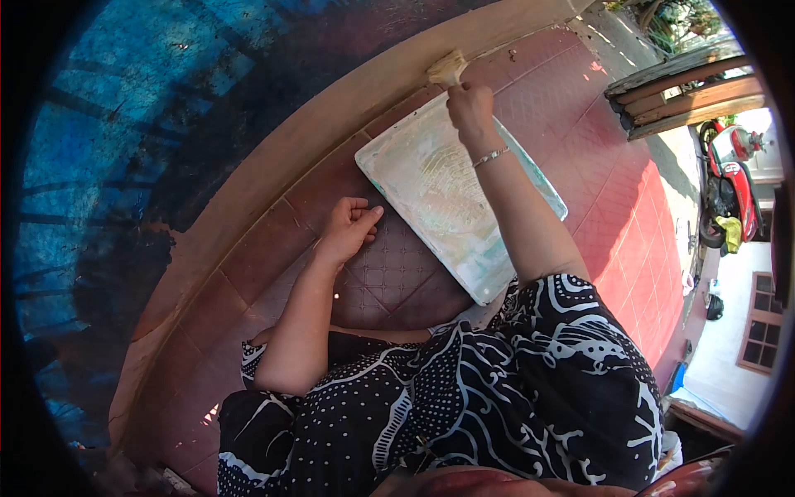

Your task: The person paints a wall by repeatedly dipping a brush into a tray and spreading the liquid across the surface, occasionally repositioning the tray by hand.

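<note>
1. The right hand [472, 109] has its fingers clamped on the handle of a brush [448, 69] with pale bristles.
2. The brush is beyond the far end of the tray, its bristles at the tan band [273, 170] along the wall's base; whether they touch it, I cannot tell.
3. The left hand [348, 232] holds nothing visible; its fingers are loosely curled, the thumb close to the index finger, above the floor between the wall and the tray.
4. The tray [447, 207], smeared white and greenish, lies on the red tiled floor [551, 91], partly under the right forearm.
5. A bracelet [491, 156] circles the right wrist.
6. A red motorbike [733, 178] stands well apart, at the right.
</note>
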Available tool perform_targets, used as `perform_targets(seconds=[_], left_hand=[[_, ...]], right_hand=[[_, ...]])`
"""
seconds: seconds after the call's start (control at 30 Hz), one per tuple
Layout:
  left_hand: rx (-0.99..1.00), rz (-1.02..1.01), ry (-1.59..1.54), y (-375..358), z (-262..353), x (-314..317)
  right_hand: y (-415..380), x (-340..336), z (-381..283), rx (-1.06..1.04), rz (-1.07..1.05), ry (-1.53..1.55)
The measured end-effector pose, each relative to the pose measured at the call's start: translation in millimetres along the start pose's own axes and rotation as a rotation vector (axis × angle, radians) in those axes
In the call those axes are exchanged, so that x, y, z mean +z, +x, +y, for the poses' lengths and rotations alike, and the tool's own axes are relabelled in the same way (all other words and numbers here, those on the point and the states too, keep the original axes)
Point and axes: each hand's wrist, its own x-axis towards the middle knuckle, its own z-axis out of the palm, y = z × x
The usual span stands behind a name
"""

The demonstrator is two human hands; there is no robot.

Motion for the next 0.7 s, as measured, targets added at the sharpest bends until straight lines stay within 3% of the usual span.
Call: perform_targets(seconds=[0.03,0.17,0.2,0.27,0.3,0.53,0.67,0.7], left_hand=[[0.021,0.006,0.024,-0.9,-0.1,0.4],[0.020,0.025,0.073,3.1,-8.2,-2.5],[0.024,0.023,0.073,6.6,-14.1,-5.7],[-0.008,-0.013,0.154,13.0,-22.1,-14.9],[-0.001,-0.005,0.152,10.1,-18.0,-16.5],[0.018,0.072,0.221,7.4,-9.8,-7.4],[0.068,0.054,0.359,24.9,-23.3,-3.2],[0.069,0.056,0.356,26.9,-23.3,-4.9]], right_hand=[[-30.0,2.5,-14.7,0.111,-0.090,0.136],[-142.7,0.5,-70.2,0.161,-0.386,0.380],[-161.3,-7.5,-77.8,0.159,-0.383,0.379],[-184.9,-17.4,-93.1,0.200,-0.666,0.538],[-181.4,-22.4,-96.3,0.191,-0.672,0.539],[-49.8,-61.5,-59.3,0.199,-0.111,0.372],[12.8,-18.1,-13.9,0.120,-0.016,0.196],[16.8,0.5,-1.8,-0.061,-0.046,-0.027]])
